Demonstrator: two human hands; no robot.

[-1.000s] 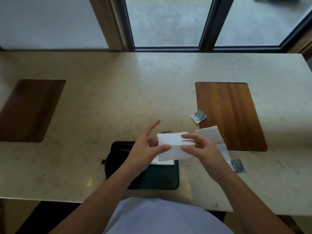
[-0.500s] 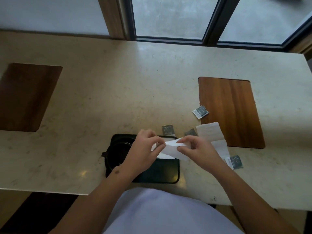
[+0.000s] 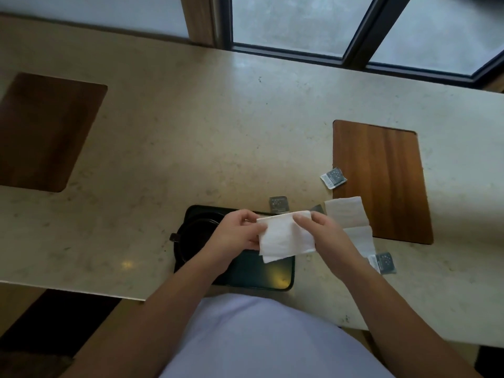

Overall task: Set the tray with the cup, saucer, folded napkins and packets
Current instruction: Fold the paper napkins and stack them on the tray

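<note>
Marble counter (image 3: 191, 137) by the window: left hand (image 3: 234, 236) and right hand (image 3: 324, 233) pinch a limp, featherlight napkin (image 3: 283, 238) at its upper corners above the tray's (image 3: 272, 279) near edge, probably mid-fold.

Half the tray out of sight

Both hands and the napkin (image 3: 285, 236) cover the black tray (image 3: 261, 276) middle; the dark cup (image 3: 191, 236) shows only partly, and the packet (image 3: 278, 204) print is too small to read.
</note>
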